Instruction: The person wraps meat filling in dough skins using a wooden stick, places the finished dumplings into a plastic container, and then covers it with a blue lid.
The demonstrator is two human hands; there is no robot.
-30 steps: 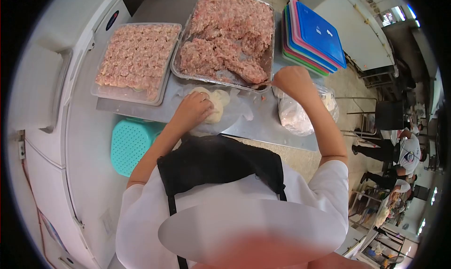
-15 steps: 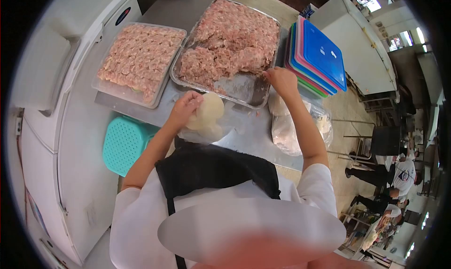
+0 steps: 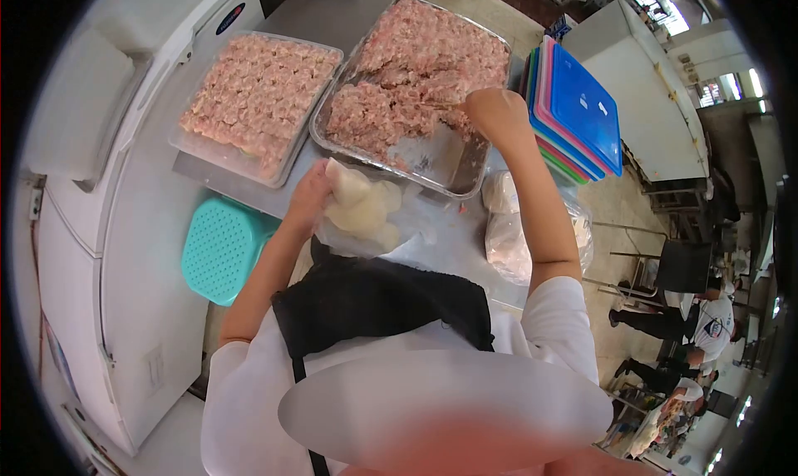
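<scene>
My left hand (image 3: pixel 310 195) is closed on a thin, round dough wrapper (image 3: pixel 334 173), pinched at its edge. More pale wrappers (image 3: pixel 366 210) lie in loose clear plastic just right of it. My right hand (image 3: pixel 497 113) is closed over the right side of a metal tray (image 3: pixel 453 185). A thin, light-brown stick-like tool (image 3: pixel 445 105) sticks out of its grip, its far end at the ground meat (image 3: pixel 432 52) in that tray. To the left, a clear plastic tray (image 3: pixel 274 179) holds rows of small meat-filled dumplings (image 3: pixel 258 98).
Stacked coloured lids (image 3: pixel 586 102) stand right of the metal tray. Plastic-wrapped white packs (image 3: pixel 509 243) lie under my right forearm. A turquoise perforated stool (image 3: pixel 220 256) is beside the table at left, near a white freezer (image 3: pixel 158 310). People (image 3: pixel 706 326) work far right.
My right hand has moved up and left from the tray's right rim to over the meat, with the tool reaching in. My left hand has shifted slightly left and down, lifting a wrapper's edge.
</scene>
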